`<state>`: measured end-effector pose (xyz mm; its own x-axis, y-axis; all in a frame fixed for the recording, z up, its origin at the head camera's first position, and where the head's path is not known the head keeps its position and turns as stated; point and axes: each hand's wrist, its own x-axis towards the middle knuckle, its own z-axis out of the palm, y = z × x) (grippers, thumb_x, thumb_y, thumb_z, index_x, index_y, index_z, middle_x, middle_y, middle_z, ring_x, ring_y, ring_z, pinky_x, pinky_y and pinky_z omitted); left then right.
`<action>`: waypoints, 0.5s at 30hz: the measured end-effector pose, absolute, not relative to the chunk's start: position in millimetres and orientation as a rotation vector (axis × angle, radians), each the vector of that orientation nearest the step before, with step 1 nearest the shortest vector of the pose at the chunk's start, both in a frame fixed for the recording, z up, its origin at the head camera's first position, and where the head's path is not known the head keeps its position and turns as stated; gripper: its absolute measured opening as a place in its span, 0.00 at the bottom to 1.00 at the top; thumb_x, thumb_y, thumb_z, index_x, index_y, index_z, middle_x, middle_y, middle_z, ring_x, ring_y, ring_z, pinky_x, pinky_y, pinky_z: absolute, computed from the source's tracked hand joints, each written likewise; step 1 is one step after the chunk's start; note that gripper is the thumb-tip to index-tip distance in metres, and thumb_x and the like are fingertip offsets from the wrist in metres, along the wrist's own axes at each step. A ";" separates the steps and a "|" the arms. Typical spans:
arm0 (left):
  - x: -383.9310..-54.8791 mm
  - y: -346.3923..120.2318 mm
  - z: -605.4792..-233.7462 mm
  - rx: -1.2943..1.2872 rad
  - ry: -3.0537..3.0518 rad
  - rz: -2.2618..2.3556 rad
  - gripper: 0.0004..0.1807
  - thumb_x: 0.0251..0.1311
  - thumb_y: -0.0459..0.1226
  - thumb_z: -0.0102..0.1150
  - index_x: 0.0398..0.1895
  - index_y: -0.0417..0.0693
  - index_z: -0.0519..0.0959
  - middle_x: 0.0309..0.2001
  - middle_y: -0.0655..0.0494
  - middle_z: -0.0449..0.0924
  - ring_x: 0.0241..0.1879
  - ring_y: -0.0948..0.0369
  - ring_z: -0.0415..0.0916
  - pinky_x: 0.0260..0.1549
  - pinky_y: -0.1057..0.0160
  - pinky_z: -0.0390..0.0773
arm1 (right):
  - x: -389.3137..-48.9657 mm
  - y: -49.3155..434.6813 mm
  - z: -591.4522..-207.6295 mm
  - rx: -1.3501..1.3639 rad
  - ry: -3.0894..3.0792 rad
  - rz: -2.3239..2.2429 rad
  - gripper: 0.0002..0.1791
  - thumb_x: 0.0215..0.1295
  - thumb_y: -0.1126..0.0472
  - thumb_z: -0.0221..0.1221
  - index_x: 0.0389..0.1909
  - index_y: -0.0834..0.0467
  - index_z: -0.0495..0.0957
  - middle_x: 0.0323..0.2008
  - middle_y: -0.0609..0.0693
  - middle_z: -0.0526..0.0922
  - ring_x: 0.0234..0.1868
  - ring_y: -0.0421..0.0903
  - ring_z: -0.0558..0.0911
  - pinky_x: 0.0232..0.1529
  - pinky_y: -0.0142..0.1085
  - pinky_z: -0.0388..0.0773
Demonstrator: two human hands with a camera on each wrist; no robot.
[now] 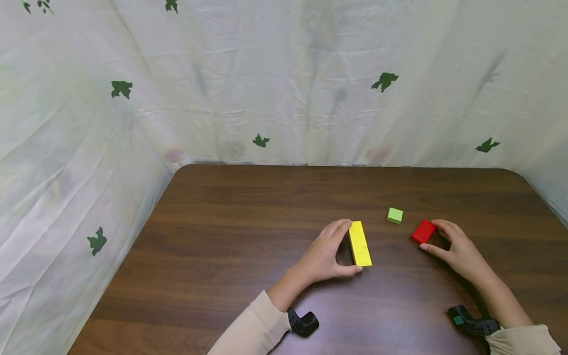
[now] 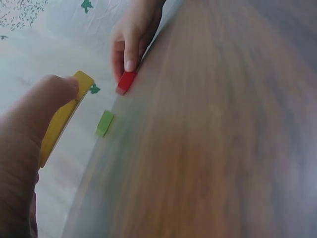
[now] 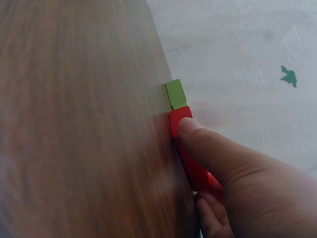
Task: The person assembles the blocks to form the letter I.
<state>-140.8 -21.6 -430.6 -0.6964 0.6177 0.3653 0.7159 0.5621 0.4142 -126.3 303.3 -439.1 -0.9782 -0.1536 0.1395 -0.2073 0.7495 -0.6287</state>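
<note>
A long yellow block (image 1: 360, 244) is held end to end between the thumb and fingers of my left hand (image 1: 322, 254). In the left wrist view the thumb presses on the yellow block (image 2: 62, 119), which appears above the tabletop. To the right, my right hand (image 1: 457, 249) pinches a red block (image 1: 423, 231) by its ends, thumb on the near side. The right wrist view shows the thumb on the red block (image 3: 188, 153), low at the table surface. Between the two hands and a little farther back lies a small light green block (image 1: 394, 215), touched by neither hand.
The brown wooden table (image 1: 248, 217) has rounded far corners. Behind it and along the left hangs a pale curtain (image 1: 284, 88) with dark green leaf-like shapes. Black wrist devices (image 1: 303, 323) sit under both forearms, close above the tabletop.
</note>
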 end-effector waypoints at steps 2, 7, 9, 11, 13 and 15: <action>-141.6 -25.4 -430.9 -1.126 -2.618 -0.819 0.51 0.40 0.56 0.65 0.65 0.40 0.56 0.63 0.52 0.57 0.62 0.58 0.54 0.59 0.65 0.55 | -126.3 303.3 -439.1 0.295 -2.864 1.044 0.39 0.55 0.54 0.62 0.58 0.74 0.57 0.56 0.72 0.56 0.51 0.70 0.64 0.45 0.60 0.63; -144.5 -33.8 -432.0 -1.123 -2.618 -0.813 0.50 0.41 0.56 0.65 0.65 0.41 0.56 0.63 0.53 0.57 0.62 0.58 0.54 0.58 0.64 0.57 | -126.6 303.2 -439.4 0.294 -2.859 1.049 0.39 0.54 0.54 0.63 0.58 0.74 0.57 0.56 0.72 0.56 0.51 0.70 0.64 0.45 0.60 0.63; -145.5 -36.9 -432.4 -1.123 -2.616 -0.815 0.50 0.41 0.55 0.65 0.65 0.41 0.56 0.63 0.52 0.57 0.62 0.58 0.54 0.58 0.64 0.57 | -126.7 303.3 -439.6 0.295 -2.858 1.051 0.39 0.54 0.55 0.63 0.58 0.74 0.57 0.56 0.72 0.56 0.51 0.70 0.64 0.45 0.60 0.63; -145.9 -39.8 -432.7 -1.125 -2.619 -0.819 0.50 0.41 0.55 0.65 0.65 0.42 0.56 0.63 0.52 0.57 0.62 0.58 0.54 0.58 0.64 0.57 | -126.9 303.4 -439.8 0.296 -2.860 1.051 0.39 0.55 0.55 0.62 0.58 0.74 0.57 0.56 0.72 0.56 0.51 0.70 0.64 0.45 0.60 0.63; -146.5 -42.7 -433.5 -1.125 -2.627 -0.819 0.49 0.41 0.54 0.65 0.65 0.41 0.57 0.63 0.52 0.58 0.62 0.59 0.54 0.58 0.65 0.57 | -127.2 303.5 -440.0 0.298 -2.863 1.053 0.39 0.55 0.55 0.62 0.58 0.74 0.57 0.56 0.72 0.56 0.51 0.70 0.63 0.45 0.60 0.63; -147.2 -45.1 -434.2 -1.128 -2.641 -0.810 0.49 0.41 0.54 0.65 0.65 0.41 0.57 0.63 0.52 0.58 0.62 0.59 0.54 0.58 0.65 0.57 | -127.6 303.6 -440.2 0.302 -2.864 1.058 0.39 0.55 0.55 0.62 0.59 0.74 0.56 0.56 0.72 0.56 0.51 0.70 0.63 0.45 0.60 0.62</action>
